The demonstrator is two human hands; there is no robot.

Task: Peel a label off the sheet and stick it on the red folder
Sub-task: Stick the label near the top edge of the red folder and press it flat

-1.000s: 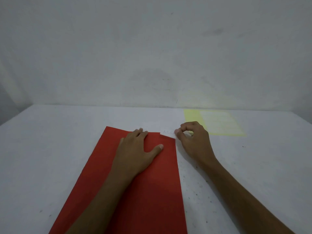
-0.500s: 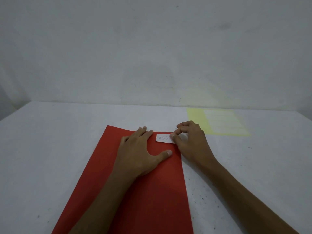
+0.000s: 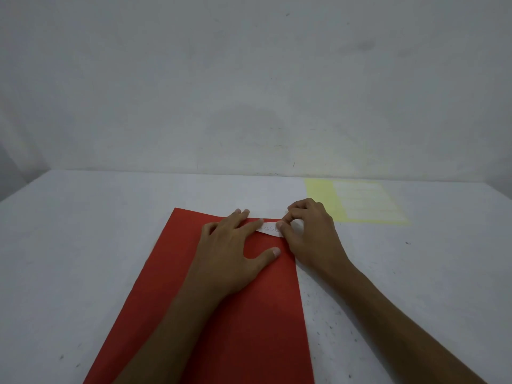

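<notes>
Two bare forearms come up from the bottom edge of the view, each ending in a bare hand. The left hand (image 3: 231, 253) wears no glove, ring, watch or band that shows, and its short, pale nails are plain on the thumb and fingertips. The right hand (image 3: 313, 239) is likewise uncovered, with no sleeve or cuff visible anywhere along the forearm and the same short, unpainted nails.
</notes>
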